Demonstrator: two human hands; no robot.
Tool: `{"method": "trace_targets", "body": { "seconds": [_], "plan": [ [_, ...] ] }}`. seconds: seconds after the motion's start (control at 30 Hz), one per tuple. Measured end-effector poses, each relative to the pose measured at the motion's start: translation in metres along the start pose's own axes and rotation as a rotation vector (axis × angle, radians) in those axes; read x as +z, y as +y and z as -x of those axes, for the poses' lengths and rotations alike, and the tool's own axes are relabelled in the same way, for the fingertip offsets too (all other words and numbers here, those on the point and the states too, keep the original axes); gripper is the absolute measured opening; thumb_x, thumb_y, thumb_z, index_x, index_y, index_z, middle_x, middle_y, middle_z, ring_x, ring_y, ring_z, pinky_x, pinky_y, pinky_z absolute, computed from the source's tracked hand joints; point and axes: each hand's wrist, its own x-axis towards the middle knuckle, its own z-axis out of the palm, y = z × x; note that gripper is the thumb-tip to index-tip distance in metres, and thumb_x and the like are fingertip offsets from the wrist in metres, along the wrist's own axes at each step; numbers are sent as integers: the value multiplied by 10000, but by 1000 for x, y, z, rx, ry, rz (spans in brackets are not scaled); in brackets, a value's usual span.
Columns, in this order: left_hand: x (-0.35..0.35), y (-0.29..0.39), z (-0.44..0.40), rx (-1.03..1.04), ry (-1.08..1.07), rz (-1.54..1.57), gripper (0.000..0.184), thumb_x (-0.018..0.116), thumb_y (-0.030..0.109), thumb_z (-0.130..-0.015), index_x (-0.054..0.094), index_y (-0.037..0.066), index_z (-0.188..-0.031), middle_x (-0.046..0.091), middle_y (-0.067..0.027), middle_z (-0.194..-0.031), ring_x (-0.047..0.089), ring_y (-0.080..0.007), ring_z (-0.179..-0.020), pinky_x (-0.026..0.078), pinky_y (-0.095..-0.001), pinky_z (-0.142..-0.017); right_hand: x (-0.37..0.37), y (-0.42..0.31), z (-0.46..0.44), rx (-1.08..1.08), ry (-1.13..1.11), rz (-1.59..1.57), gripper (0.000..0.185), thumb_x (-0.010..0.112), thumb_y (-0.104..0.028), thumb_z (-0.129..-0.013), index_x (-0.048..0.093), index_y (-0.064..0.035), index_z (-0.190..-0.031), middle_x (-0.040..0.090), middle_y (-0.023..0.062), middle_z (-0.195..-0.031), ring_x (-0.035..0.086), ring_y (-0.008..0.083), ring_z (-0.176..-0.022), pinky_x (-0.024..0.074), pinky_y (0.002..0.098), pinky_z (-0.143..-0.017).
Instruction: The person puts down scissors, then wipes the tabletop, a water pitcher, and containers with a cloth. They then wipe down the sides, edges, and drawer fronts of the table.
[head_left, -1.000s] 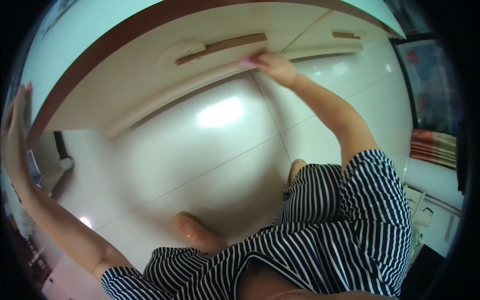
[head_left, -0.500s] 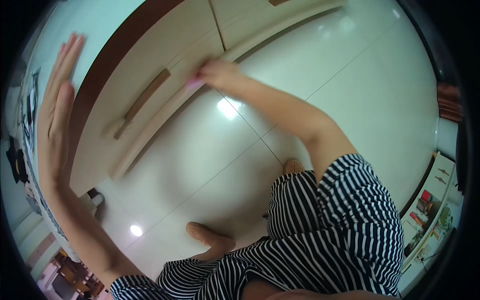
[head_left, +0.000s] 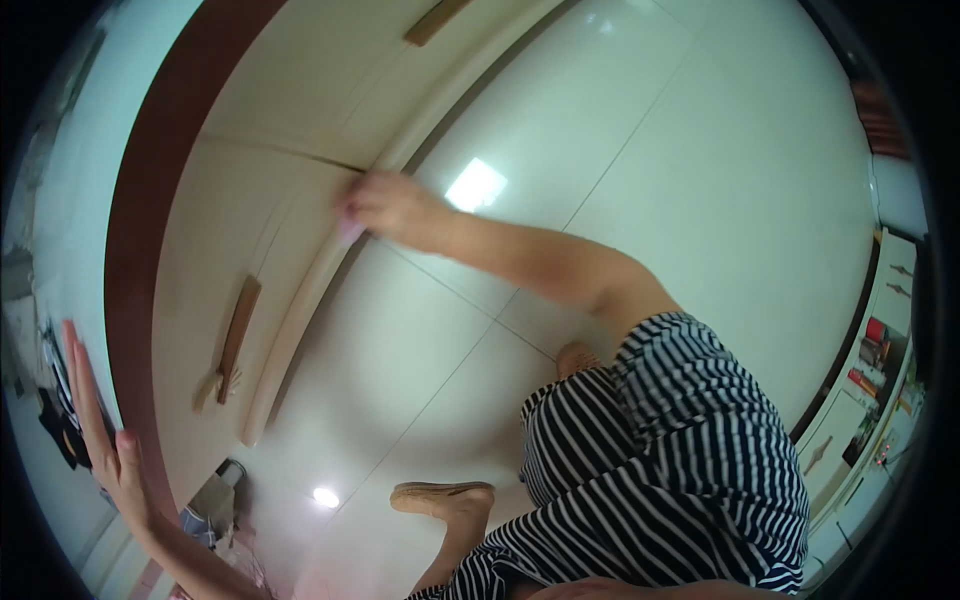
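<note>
Right hand [head_left: 398,210] has fingers clenched round a blurred pink cloth [head_left: 350,230] at the base of the cabinet [head_left: 195,330], left hand [head_left: 118,468] straight-fingered and empty by its top, cloth probably light, soft, floppy, best bunched mid-piece.

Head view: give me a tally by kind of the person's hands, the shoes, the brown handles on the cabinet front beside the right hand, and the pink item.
Hands: 2 (left hand, right hand)
Shoes: 2 (left shoe, right shoe)
Brown handles on the cabinet front: 2 (lower handle, upper handle)
Pink item in the right hand, blurred: 1
Total: 7
</note>
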Motion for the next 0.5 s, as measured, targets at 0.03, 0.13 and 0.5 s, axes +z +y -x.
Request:
{"method": "trace_targets", "body": {
  "seconds": [0.03, 0.13, 0.5],
  "plan": [
    [-2, 18, -4, -23, 23, 56, 922, 436, 749, -897, 379, 79, -1528, 310, -161, -1602, 234, -323, -1504, 158, -490, -1223, -8, -9, -9, 7, -11, -52, 159, 638, -42, -777, 669, -96, -924, 658, 71, -1023, 620, 284, -1013, 540, 405, -855],
    [-6, 31, -9, -29, -7, 100, 896, 468, 713, -908, 364, 81, -1536, 292, -173, -1608, 230, -330, -1505, 154, -485, -1223, -23, 26, -2, -65, -88, -37, 151, 644, -49, -771, 664, -96, -912, 658, 65, -1020, 619, 283, -1019, 546, 394, -844],
    [-21, 20, -6, -47, -54, 46, 880, 489, 708, -904, 370, 109, -1538, 275, -188, -1614, 240, -366, -1496, 169, -504, -1204, -210, 228, 16, 629, 437, 460, 117, 541, -58, -910, 652, -31, -937, 632, 143, -1024, 599, 308, -951, 500, 381, -830]
  ]
}}
